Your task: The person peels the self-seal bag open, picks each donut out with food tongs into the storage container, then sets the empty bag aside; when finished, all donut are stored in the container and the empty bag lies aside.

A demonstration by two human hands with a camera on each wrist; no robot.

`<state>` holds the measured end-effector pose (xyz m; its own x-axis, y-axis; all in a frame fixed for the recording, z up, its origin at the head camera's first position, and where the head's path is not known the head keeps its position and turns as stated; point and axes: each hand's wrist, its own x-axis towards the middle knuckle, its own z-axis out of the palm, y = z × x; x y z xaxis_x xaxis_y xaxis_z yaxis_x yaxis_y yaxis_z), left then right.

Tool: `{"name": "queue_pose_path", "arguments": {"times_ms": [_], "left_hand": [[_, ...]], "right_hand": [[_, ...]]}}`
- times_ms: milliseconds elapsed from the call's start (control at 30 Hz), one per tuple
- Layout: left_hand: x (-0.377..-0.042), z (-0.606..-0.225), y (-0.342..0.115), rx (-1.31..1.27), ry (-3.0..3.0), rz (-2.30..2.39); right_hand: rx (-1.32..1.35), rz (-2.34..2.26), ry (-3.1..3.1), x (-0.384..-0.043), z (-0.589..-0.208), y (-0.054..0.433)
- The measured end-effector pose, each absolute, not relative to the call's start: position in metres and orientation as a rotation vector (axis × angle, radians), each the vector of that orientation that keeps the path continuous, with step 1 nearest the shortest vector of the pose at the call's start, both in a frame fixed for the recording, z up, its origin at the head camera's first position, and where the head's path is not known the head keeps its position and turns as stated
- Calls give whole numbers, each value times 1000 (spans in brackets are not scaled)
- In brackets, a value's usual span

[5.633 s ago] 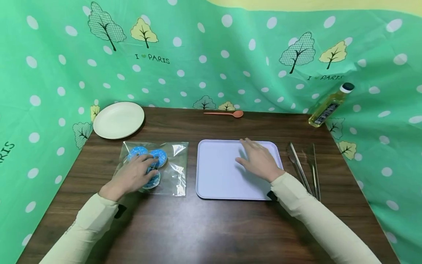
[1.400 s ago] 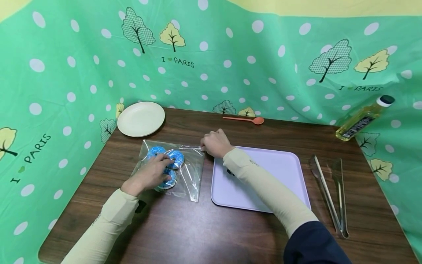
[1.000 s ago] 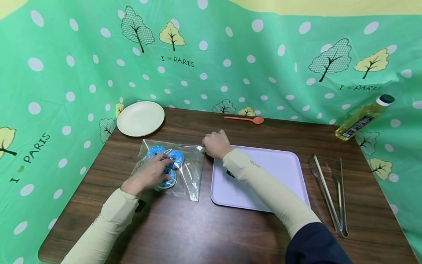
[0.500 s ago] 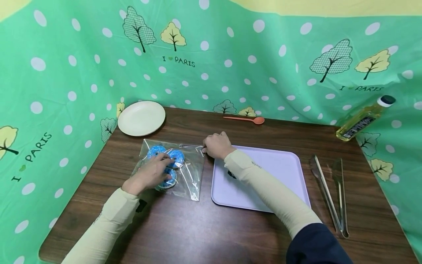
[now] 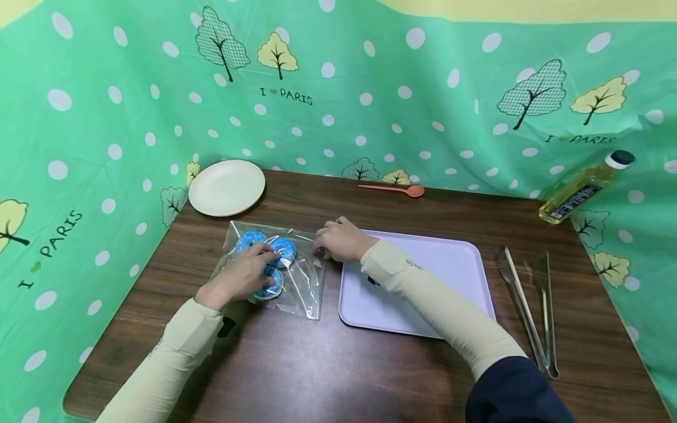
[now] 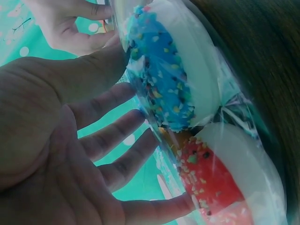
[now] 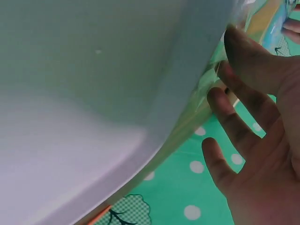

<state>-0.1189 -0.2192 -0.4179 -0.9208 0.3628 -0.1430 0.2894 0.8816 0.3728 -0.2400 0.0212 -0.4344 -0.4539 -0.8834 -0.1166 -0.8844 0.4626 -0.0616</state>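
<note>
A clear plastic bag (image 5: 307, 294) lies on the table left of the lilac tray, with several doughnuts inside. Blue icing with sprinkles covers the doughnut (image 5: 287, 249) nearest the bag's middle. The left wrist view also shows a red-iced doughnut (image 6: 213, 171), which the left hand hides from the head camera. My left hand (image 5: 236, 276) rests over the doughnuts through the film, fingers spread and fairly straight. At the bag's upper right edge, my right hand (image 5: 342, 240) pinches the film between thumb and fingertips. Its forearm crosses above the tray (image 5: 449, 276).
A cream plate (image 5: 226, 188) sits at the back left and an orange spoon (image 5: 415, 191) at the back. Metal tongs (image 5: 529, 317) lie right of the tray. An oil bottle (image 5: 573, 197) leans in the back right corner by the patterned cloth (image 5: 338, 100).
My right hand went from over the tray to the bag's right edge and took hold there; just now it has shifted slightly left and down. My left hand stays on the doughnuts.
</note>
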Motion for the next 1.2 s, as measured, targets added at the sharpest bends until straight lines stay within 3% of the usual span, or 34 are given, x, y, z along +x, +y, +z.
{"name": "queue_pose_path", "arguments": {"times_ms": [233,667,1200], "left_hand": [[-118,-417,-219,513,2849,508],[-118,-418,-217,478,2840,509],[-118,-419,-218,491,2857,511]], "right_hand": [[-1682,21,2523,-234,-436,17],[-1983,46,2327,-192,-435,15],[-2098,114,2300,-176,-444,10]]}}
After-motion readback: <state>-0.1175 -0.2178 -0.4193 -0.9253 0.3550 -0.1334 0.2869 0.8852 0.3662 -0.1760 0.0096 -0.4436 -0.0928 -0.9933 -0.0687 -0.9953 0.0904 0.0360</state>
